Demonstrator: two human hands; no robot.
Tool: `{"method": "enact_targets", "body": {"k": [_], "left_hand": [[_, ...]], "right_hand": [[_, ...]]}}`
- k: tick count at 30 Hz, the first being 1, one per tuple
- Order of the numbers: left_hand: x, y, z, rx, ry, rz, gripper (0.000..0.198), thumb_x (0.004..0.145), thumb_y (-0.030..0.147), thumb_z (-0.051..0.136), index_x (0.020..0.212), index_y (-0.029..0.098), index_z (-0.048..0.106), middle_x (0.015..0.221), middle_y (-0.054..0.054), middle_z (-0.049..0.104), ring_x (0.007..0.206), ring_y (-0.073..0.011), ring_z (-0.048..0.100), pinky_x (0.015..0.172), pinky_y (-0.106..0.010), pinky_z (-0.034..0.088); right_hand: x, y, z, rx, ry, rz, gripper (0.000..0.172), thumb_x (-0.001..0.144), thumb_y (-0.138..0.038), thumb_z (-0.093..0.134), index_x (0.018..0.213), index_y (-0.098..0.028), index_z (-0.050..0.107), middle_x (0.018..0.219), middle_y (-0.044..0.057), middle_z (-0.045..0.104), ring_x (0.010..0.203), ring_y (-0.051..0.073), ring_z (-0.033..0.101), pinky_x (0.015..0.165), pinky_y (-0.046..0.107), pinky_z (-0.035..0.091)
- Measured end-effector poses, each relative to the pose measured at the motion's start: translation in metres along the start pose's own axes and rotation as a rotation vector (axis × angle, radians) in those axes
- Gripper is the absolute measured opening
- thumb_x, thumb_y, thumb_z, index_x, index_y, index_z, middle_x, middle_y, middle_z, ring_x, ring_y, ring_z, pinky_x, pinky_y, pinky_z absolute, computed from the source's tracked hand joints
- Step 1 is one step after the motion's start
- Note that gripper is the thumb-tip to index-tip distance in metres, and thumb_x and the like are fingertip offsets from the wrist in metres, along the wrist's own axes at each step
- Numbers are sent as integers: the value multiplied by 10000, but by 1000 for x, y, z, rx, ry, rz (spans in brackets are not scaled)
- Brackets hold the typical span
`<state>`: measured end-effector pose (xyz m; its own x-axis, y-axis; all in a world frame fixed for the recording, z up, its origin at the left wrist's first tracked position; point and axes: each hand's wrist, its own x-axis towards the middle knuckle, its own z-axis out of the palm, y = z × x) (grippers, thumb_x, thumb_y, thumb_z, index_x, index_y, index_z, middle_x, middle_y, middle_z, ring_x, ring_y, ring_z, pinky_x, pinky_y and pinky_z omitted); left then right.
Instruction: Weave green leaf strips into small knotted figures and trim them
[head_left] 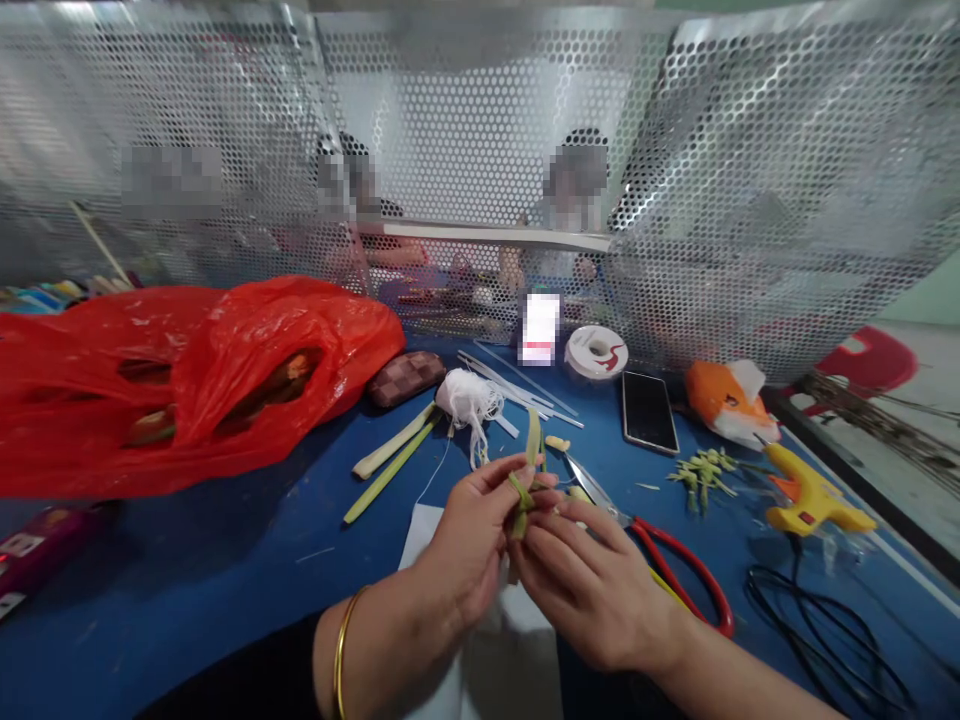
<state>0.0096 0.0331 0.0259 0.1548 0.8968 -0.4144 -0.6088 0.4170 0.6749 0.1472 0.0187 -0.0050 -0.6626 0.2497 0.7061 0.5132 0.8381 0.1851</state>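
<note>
A green leaf strip (533,438), folded or knotted at its lower part, is pinched between my two hands in the middle of the head view. My left hand (474,535) is closed on it, thumb against the fold. Close against it, my right hand (592,575) has its fingers curled round the lower end of the strip; the fingertips are partly hidden. White paper (517,660) lies beneath my hands. Red-handled scissors (690,560) lie beside my right hand, blades pointing away. Two cut stalks (390,470) rest beyond my left hand, near a ball of white string (471,398).
A red plastic bag (225,400) covers the left side. At the right are a yellow glue gun (814,495) with its black cord, small green pieces (703,475), a dark phone (649,411) and a tissue pack (731,400). A ribbon spool (596,353) stands before the perforated metal screen (465,130).
</note>
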Motion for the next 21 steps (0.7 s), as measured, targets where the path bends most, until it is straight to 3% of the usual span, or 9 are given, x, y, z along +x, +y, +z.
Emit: {"method": "enact_targets", "body": {"k": [2,5,9,12,15,17,19,21], "left_hand": [[0,-3,-1,61,-28,9,112,795,148,723,902,117,718,791,-64,752,656,-106,684,630,-182,523],[0,-5,-3,135,-57,9,168,755,207,769,890,116,728,749,-48,742,618,-99,662,640,-200,523],[2,0,-4,200,-88,-16,240,725,276,795,894,118,732,756,-53,741,606,-126,682,679,-250,540],[4,3,-5,215,-118,-22,253,724,304,794,885,121,727,754,-55,735,613,-133,684,667,-253,540],[6,6,-8,233,-146,-37,235,745,297,775,886,120,714,744,-59,727,614,-133,680,643,-244,538],[7,10,-9,253,-154,-69,201,768,265,751,890,111,708,745,-63,721,614,-129,678,626,-232,537],[7,15,-9,266,-148,-112,157,797,228,716,892,103,706,755,-67,719,609,-119,673,607,-216,533],[6,20,-8,272,-138,-149,129,820,203,686,896,101,706,758,-65,716,600,-109,667,593,-203,532]], "right_hand": [[3,2,-6,103,76,151,198,890,-54,502,921,-160,666,804,43,735,766,181,669,881,386,443],[10,8,-17,294,167,551,132,872,-92,569,816,-198,624,724,-1,694,667,146,627,739,336,469],[15,19,-22,613,110,1022,165,851,-267,619,699,-201,624,647,-3,651,603,153,582,579,292,456],[14,26,-19,783,85,1194,197,805,-328,641,668,-189,621,629,0,636,591,151,549,573,290,447],[11,29,-14,856,63,1227,204,800,-335,633,662,-187,605,624,1,636,584,147,536,574,289,441],[10,29,-11,808,40,1170,180,822,-312,613,689,-191,605,636,0,639,583,148,548,569,286,447],[9,29,-9,657,65,1031,89,840,-257,605,778,-195,618,708,12,654,642,160,592,599,288,472],[7,30,-8,459,113,797,45,859,-172,588,870,-200,621,827,38,675,766,176,638,684,301,498]]}}
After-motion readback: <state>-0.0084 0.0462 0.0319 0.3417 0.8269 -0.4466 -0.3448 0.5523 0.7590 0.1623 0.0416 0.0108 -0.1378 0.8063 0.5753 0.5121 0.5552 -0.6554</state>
